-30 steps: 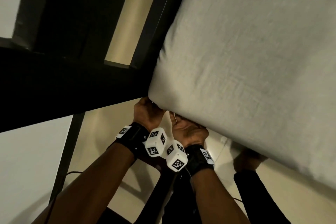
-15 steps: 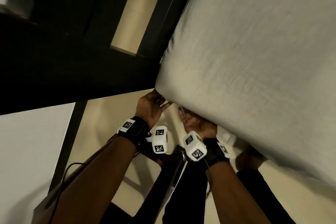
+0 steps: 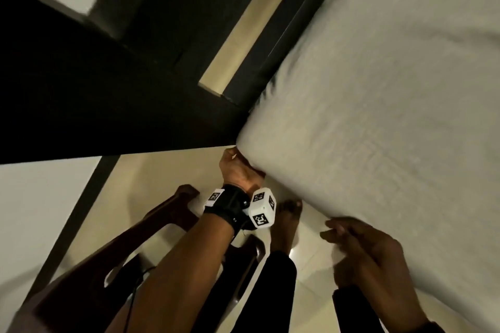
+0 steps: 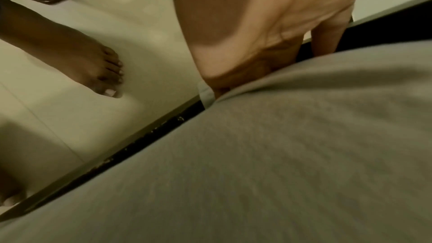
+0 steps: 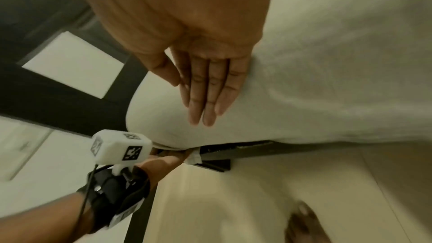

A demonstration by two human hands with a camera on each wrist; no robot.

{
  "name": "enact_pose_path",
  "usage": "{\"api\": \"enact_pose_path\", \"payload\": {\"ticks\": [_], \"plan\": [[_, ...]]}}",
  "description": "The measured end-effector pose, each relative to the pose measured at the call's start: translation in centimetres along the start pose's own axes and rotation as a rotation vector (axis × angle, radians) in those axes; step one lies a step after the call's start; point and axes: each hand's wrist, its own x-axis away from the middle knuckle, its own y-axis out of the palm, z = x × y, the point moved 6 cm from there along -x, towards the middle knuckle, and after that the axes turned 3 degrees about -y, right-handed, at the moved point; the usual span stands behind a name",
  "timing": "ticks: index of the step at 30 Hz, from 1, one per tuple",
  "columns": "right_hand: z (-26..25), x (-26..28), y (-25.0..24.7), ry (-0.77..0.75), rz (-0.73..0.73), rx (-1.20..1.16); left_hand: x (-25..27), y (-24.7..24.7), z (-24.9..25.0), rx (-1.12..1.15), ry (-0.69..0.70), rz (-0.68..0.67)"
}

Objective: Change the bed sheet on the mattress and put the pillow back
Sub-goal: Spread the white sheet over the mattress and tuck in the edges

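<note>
A pale bed sheet (image 3: 378, 116) covers the mattress at the right of the head view. My left hand (image 3: 238, 167) is at the mattress's near corner, its fingers curled round the sheet's edge and tucked under the corner. In the left wrist view the left hand (image 4: 245, 53) dips below the sheet (image 4: 280, 154) beside a white hem (image 4: 206, 95), with the fingertips hidden. My right hand (image 3: 357, 240) is further right along the mattress side. In the right wrist view the right hand (image 5: 205, 84) lies flat with straight fingers against the sheet. No pillow is in view.
A dark bed frame (image 3: 108, 103) runs along the head end and under the mattress (image 5: 245, 150). A brown wooden chair (image 3: 162, 224) stands on the pale tiled floor below my left arm. My bare foot (image 3: 286, 219) is close to the bed's side.
My right hand has left the corner and moved right along the mattress side, its fingers now straight. My left hand stays at the corner, pushed further under it.
</note>
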Motion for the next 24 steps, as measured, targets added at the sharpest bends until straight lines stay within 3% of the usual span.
{"api": "enact_pose_path", "payload": {"ticks": [5,7,9,14,17,24], "plan": [[-5.1,-0.4,-1.2,-0.391,0.202,0.453,-1.0,1.0,-1.0,-0.002,-0.013,-0.046],[-6.1,-1.6,-0.8,-0.468,0.188,0.681,-1.1,0.9,-1.2,-0.070,-0.039,-0.039],[-6.8,-3.2,-0.7,-0.436,0.119,0.854,-0.9,0.9,-0.8,-0.142,-0.087,-0.061],[-10.0,-7.3,-0.8,-0.361,-0.069,0.970,0.0,1.4,0.7,-0.211,-0.214,-0.062],[-11.6,-8.4,-0.7,-0.361,-0.098,1.027,-0.3,1.0,0.0,-0.097,-0.194,-0.107],[-9.9,-10.3,-0.1,-0.333,-0.181,1.066,-0.8,0.6,-1.5,-0.139,-0.109,-0.101]]}}
